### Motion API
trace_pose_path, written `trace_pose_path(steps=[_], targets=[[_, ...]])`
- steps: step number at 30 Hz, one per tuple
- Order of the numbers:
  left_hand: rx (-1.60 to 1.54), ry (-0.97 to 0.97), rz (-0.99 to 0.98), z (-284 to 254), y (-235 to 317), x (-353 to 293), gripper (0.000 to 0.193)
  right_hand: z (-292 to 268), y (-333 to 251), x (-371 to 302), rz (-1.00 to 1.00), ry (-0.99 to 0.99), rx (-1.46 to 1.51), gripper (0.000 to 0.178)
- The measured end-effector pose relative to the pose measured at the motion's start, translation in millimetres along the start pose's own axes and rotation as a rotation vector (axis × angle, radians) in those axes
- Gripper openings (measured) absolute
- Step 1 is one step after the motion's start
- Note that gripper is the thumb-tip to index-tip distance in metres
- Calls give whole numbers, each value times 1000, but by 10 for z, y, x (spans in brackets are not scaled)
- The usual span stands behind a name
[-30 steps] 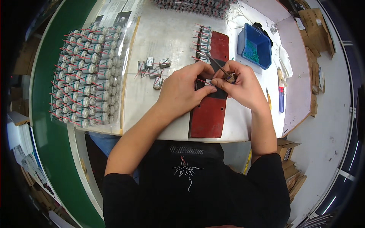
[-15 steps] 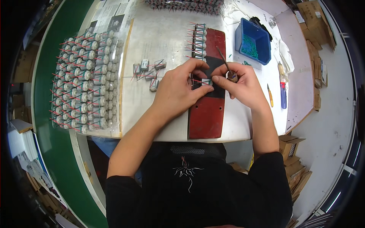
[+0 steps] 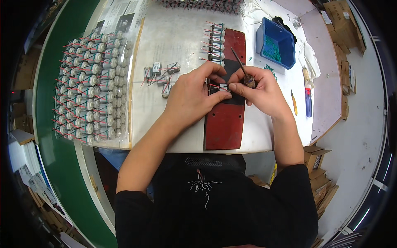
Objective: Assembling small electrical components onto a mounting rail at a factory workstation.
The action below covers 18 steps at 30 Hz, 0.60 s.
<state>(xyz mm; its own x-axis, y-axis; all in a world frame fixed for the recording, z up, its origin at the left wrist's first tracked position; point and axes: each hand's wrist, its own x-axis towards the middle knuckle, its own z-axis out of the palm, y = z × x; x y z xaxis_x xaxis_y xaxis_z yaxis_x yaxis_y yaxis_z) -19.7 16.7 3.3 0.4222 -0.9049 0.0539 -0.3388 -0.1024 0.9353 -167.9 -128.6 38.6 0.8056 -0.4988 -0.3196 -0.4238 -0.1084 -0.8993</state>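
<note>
Far left of the left hand: dense block of silver, round-ended motors with red and teal wires (image 3: pixel 89 89). Just up-left of the same hand, a loose handful of small silver-grey motors (image 3: pixel 156 68). Left hand (image 3: pixel 192 93) is curled, thumb and forefinger about a small silver boxy motor (image 3: pixel 223 87); can't tell if it's actually pinching. That motor sits between both hands' fingertips, over the black band of a long red board (image 3: pixel 223 130); its long axis looks crosswise to the board, leads toward the left palm. Left thumb lies along its near side, right fingertips at its right end, so neither hand is clearly nearer. Beyond the fingers, a wired motor row (image 3: pixel 218 47) lines the board's left edge. Right hand (image 3: pixel 264 91) grips a dark thin-shafted tool with brown handle (image 3: pixel 248 81), tip pointing away up-left. Blue plastic bin (image 3: pixel 259 43) beyond it; blue-and-red screwdriver handle (image 3: pixel 308 107) to its right.
</note>
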Motion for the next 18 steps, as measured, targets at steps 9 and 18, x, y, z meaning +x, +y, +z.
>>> trace_pose_path(steps=[9,18], targets=[[-16,-2,0,-14,47,8,44,-61,2,37,1,-48,24,10],[-36,11,67,52,-35,-1,39,-2,-18,-7,1,14,-38,7]])
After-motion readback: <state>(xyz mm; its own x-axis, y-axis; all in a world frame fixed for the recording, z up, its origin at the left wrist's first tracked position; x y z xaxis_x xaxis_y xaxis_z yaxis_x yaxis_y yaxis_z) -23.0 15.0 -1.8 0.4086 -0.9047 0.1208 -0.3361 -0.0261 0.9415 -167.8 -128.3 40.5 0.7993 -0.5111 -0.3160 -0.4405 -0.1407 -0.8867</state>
